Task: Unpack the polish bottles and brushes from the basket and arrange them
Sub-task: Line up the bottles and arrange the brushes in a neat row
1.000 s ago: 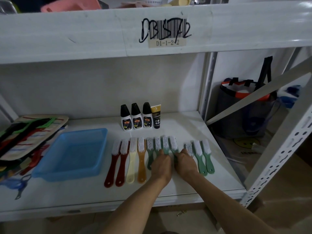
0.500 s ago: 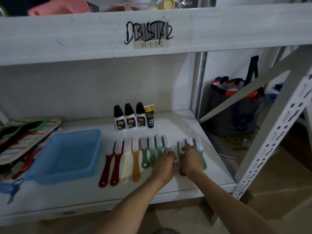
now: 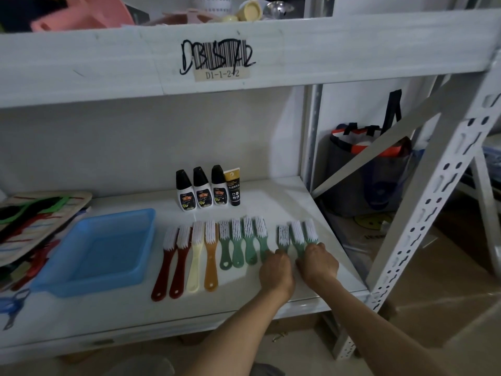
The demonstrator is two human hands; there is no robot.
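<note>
Both hands are resting on the green brushes [image 3: 296,236] on the shelf [image 3: 284,202]. The left hand [image 3: 276,270] and right hand [image 3: 320,263] are curling fingers over handles, though whether they are actually gripping, I cannot tell.

Dim, flat indoor light w/ cool cast, soft short shadows under brushes [image 3: 238,242], faint sheen on shelf [image 3: 287,196] surface, wide-angle bend at edges, uprights lean, bottom foreground blurry, mid-frame fairly sharp, some noise in dark areas
</note>
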